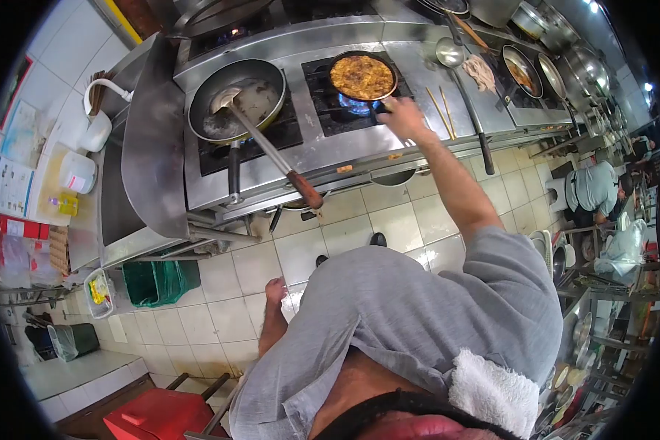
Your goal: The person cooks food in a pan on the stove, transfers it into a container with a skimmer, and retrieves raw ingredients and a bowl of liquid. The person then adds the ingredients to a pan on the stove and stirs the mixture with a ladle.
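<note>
My right hand [403, 117] is closed around the handle of a small frying pan [382, 97] on the lit burner. In the pan lies a round, browned omelette-like cake [361, 77], and blue flame [354, 103] shows beneath. Down at my side hangs my left hand [275, 290], small in view, its fingers loosely apart with nothing visible in them. A large wok-like pan [264, 79] stands on the left burner, holding some liquid. A ladle [264, 139] with a wooden grip rests across it. Right of my right hand lie two chopsticks [441, 114] on the steel stovetop.
A long ladle [473, 110] and a crumpled cloth [479, 72] lie farther right, beside more pans [522, 71]. A steel partition [151, 139] bounds the stove's left side. A green-lined bin [160, 282] stands on the tiled floor. Another person [594, 189] is at far right.
</note>
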